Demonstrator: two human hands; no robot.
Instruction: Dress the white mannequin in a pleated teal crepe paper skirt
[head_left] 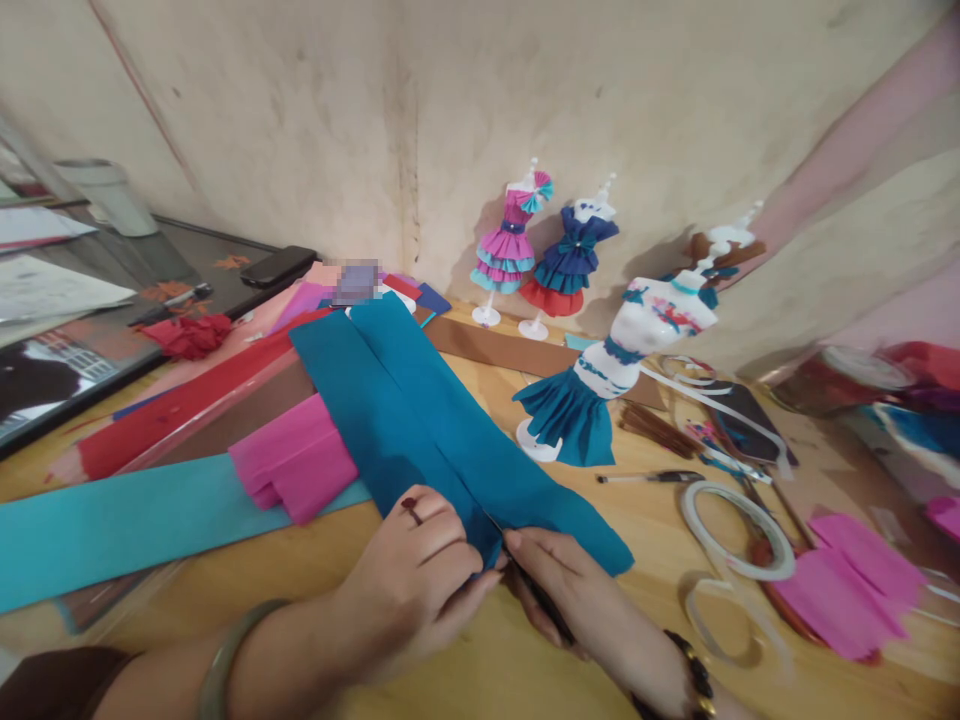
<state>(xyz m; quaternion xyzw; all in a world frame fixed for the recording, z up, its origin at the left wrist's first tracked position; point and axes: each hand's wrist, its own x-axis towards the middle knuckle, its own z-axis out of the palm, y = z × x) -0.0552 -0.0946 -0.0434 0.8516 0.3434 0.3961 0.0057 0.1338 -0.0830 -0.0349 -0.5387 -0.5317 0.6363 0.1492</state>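
Observation:
A long teal sheet of crepe paper (420, 420) lies slantwise in front of me, with a lengthwise split running up to its far end. My left hand (424, 560), wearing a ring and a bangle, is closed on the paper's near edge, left of the split. In my right hand (562, 590) is what looks like a pair of black-handled scissors (551, 608), mostly covered by the fingers. Their tip sits at the near end of the split, close to my left fingertips. Right of the paper stands a mini dress form (622, 350) with a pleated teal skirt.
Two dressed mini forms (510, 240) (577, 250) stand by the wall; another person's arm (855, 150) reaches toward a further form. Pink crepe paper (300, 455) and a turquoise strip (112, 520) lie left. A tape roll (739, 530), a pen (649, 477) and pink pieces (847, 590) lie right.

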